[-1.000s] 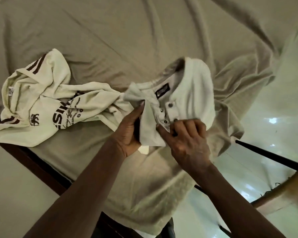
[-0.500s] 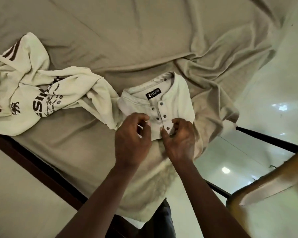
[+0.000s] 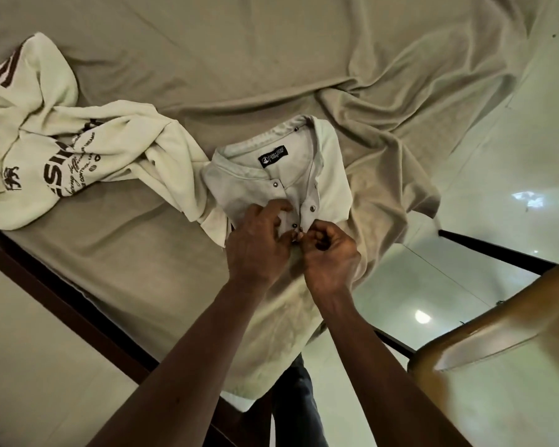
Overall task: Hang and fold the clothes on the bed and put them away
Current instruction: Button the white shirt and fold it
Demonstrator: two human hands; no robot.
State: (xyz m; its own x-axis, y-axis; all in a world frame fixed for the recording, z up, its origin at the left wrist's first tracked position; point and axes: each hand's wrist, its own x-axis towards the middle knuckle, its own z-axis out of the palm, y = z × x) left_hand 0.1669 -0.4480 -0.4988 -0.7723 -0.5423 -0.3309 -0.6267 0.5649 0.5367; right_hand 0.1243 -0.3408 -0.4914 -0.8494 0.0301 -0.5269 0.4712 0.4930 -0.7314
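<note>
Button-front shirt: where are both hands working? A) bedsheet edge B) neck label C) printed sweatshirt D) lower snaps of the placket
D: the left hand and right hand pinch the shirt at its placket's lower snaps, below the black label; the printed sweatshirt lies untouched.

Left hand (image 3: 259, 245), right hand (image 3: 332, 254), fingers (image 3: 276, 206) curled, pinching

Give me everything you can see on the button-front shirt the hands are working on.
The henley shirt is pale grey-cream knit, lying face up on the bedsheet near the bed's corner, neckline away from the person. A black neck label shows inside the collar; metal snaps line the placket, its upper part open. The left hand and right hand pinch the placket's lower end. A printed garment touches its left edge.
</note>
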